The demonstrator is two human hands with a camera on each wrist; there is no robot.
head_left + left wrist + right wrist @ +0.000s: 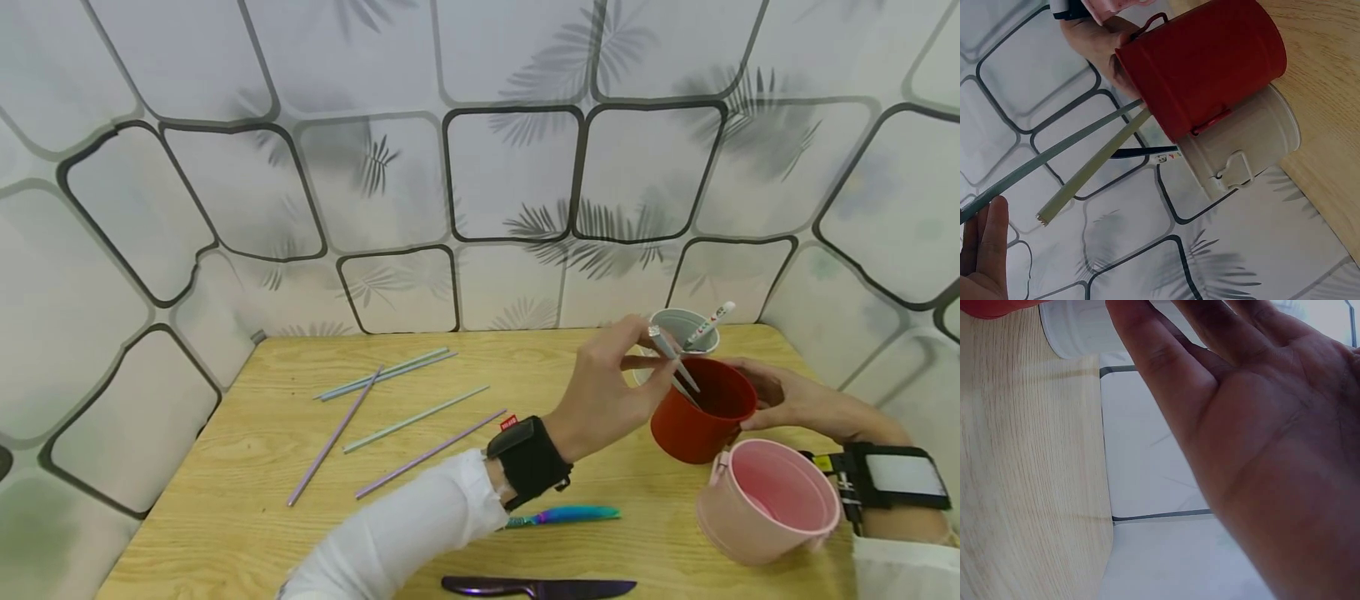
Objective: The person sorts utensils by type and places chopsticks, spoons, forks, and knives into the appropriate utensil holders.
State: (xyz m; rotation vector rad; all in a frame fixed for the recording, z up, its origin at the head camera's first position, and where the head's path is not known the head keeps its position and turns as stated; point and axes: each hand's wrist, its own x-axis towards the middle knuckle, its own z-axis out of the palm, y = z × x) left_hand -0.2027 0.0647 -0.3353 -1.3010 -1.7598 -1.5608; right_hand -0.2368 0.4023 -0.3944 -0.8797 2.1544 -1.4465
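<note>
My left hand (615, 387) pinches a slim metallic chopstick (1054, 153), whose lower end reaches into a red bucket (693, 429). A second chopstick (1088, 172) leans in the same bucket, its squared top end sticking out past the rim. On the bucket's right side my right hand (795, 400) holds the wall, thumb toward the front and fingers behind. Right behind stands a white bucket (1241, 147) with a white printed pen-like stick (708, 327) leaning in it. In the right wrist view, the right fingers (1154, 356) reach the red bucket's edge.
A pink bucket (772, 500) stands in front of the red one, by my right wrist. Several blue, green and purple chopsticks (431, 450) lie on the wooden table's left half. Toward the front lie a rainbow knife (573, 514) and a dark purple knife (540, 588). Patterned cloth walls surround the table.
</note>
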